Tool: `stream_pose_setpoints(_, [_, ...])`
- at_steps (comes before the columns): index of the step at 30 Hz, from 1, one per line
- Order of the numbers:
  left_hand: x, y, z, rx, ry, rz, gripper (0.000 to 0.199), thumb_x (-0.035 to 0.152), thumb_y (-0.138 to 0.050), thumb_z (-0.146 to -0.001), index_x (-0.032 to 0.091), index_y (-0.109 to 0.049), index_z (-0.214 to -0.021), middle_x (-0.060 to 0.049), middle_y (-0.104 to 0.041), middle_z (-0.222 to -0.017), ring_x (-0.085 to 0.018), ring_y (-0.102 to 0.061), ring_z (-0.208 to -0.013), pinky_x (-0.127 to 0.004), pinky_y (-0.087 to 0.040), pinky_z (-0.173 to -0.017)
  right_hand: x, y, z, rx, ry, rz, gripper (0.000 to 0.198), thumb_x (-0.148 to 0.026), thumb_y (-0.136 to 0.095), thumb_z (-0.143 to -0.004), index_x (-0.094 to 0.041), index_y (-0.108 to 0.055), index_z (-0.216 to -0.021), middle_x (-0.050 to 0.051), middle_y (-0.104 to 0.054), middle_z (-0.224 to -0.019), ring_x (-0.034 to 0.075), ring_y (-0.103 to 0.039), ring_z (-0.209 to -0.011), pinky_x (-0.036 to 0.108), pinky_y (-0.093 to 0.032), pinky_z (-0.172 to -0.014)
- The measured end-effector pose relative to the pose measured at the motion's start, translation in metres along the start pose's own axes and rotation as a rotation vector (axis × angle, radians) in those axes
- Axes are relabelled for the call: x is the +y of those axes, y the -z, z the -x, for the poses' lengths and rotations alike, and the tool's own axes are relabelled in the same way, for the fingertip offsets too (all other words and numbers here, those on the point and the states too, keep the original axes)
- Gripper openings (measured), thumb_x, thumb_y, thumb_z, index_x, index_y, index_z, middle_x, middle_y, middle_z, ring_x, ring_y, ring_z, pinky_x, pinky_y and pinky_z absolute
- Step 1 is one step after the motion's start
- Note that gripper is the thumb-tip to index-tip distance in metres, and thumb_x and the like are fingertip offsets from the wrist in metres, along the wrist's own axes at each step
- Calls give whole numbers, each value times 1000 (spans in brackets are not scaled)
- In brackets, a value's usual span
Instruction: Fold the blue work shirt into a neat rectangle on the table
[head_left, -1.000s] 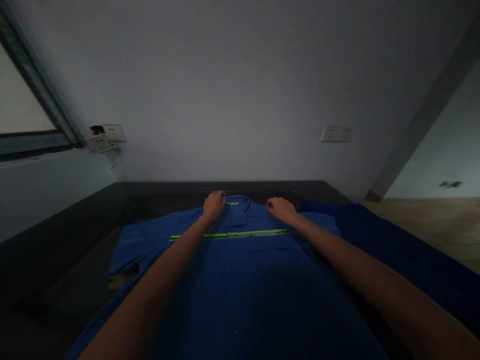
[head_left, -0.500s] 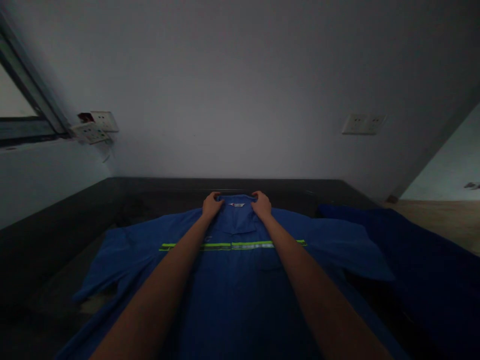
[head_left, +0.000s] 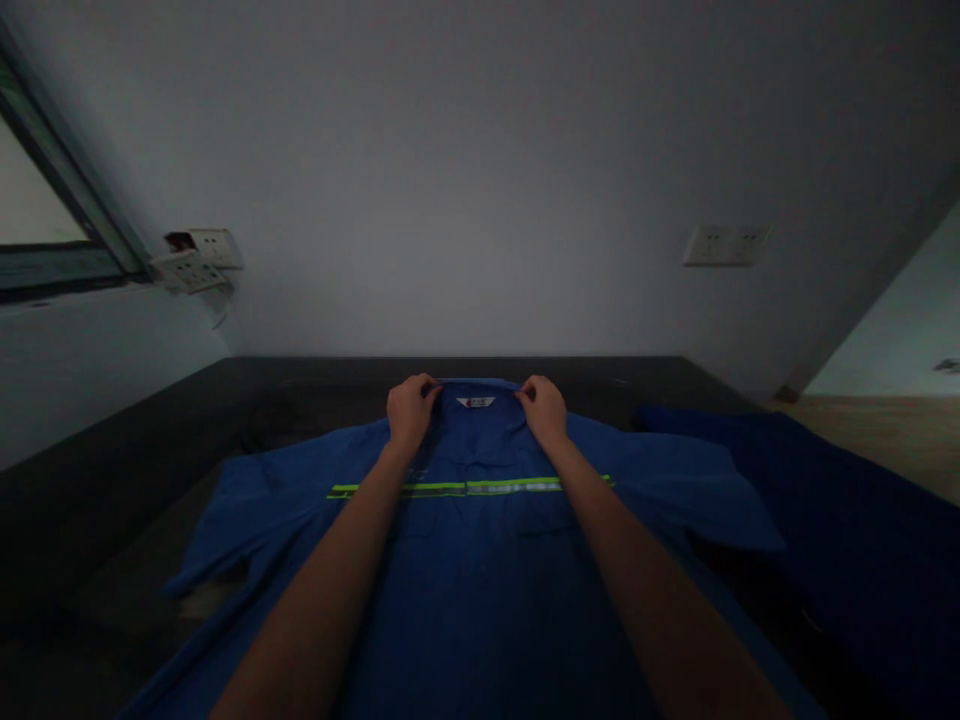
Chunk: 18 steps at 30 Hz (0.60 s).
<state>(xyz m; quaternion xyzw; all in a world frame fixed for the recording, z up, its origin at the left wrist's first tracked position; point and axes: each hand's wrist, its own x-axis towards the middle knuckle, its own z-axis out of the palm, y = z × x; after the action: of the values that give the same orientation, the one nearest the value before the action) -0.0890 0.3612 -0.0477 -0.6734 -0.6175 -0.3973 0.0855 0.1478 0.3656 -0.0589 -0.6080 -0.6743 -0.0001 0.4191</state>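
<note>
A blue work shirt [head_left: 472, 550] with short sleeves and a yellow-green and silver reflective stripe lies spread out, front side up, its collar toward the wall. My left hand [head_left: 411, 405] pinches the left side of the collar. On the right side of the collar, my right hand [head_left: 544, 405] pinches the fabric in the same way. Between the hands the collar is drawn fairly straight, and a white label [head_left: 475, 402] shows inside the neck. Both forearms lie over the shirt's chest and hide parts of the stripe.
Under the shirt is a dark surface with a raised dark edge [head_left: 337, 370] along the grey wall [head_left: 465, 200]. A darker blue cloth [head_left: 840, 520] lies at the right. Wall sockets [head_left: 726, 246] are on the right, others [head_left: 191, 268] at the left by a window frame [head_left: 67, 190].
My hands have moved apart along the collar, and their fingers have closed into pinches. The collar is stretched wider and flatter, and the label shows more fully.
</note>
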Motion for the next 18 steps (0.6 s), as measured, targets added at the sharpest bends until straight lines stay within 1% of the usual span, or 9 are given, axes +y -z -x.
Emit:
stream_pose_setpoints(1, [0,1,2,0,-9,1,15,32,-54,-85,21,-64,-85,-3,-67,-86,-18,-60,-80,-26,-41,-72,-3,3,2,-23,0,1,2,-21,-55,-83,-21,-57,-82,3,-62,-87,19,-57,-84,28,-40,-74])
stream_pose_setpoints(2, [1,1,4,-6,-20,5,15,32,-53,-86,22,-64,-85,-3,-67,-87,-18,-60,-81,-26,-41,-72,-5,5,4,-50,-7,4,6,-20,-53,-84,-21,-57,-88,3,-63,-88,19,-57,-84,28,-40,-74])
stream_pose_setpoints(5, [1,2,7,-62,-19,23,15,31,-51,-88,22,-62,-90,-3,-67,-92,-17,-61,-84,-25,-41,-72,-9,8,7,-117,-9,21,22,-16,-47,-87,-24,-55,-106,4,-66,-96,19,-59,-87,29,-41,-78])
stream_pose_setpoints(8, [0,4,8,-139,10,43,16,32,-48,-89,24,-61,-96,-2,-68,-93,-17,-62,-84,-24,-42,-71,-9,9,6,-174,77,26,34,-10,-43,-87,-22,-56,-115,7,-65,-109,19,-57,-100,29,-39,-88])
stream_pose_setpoints(10, [-2,7,8,-187,10,49,17,33,-47,-90,24,-60,-99,-2,-68,-94,-18,-62,-85,-24,-43,-72,-7,9,3,-213,109,5,35,-8,-44,-85,-20,-60,-113,7,-64,-113,19,-55,-106,30,-37,-94])
stream_pose_setpoints(12, [-3,11,9,-224,10,41,18,32,-47,-90,25,-59,-101,-2,-68,-95,-18,-62,-86,-24,-43,-73,-3,10,-1,-243,83,-77,30,-10,-49,-83,-19,-64,-107,6,-66,-111,19,-56,-105,30,-38,-94])
stream_pose_setpoints(14, [-4,14,9,-253,24,20,19,31,-47,-89,26,-59,-103,-2,-68,-96,-18,-63,-87,-24,-44,-73,0,12,-5,-263,26,-206,22,-17,-53,-83,-19,-67,-100,5,-69,-104,18,-60,-99,29,-42,-90])
stream_pose_setpoints(16, [-4,16,9,-278,37,-7,20,31,-47,-89,26,-59,-105,-3,-68,-96,-19,-63,-87,-25,-44,-73,3,15,-7,-267,-36,-311,20,-24,-52,-85,-18,-70,-92,5,-71,-97,17,-63,-93,28,-45,-85])
stream_pose_setpoints(18, [-4,16,9,-296,34,-28,22,31,-47,-89,27,-59,-106,-3,-69,-95,-20,-63,-87,-26,-44,-73,6,16,-8,-253,-91,-345,17,-23,-56,-82,-18,-71,-86,5,-71,-91,17,-64,-87,27,-46,-81])
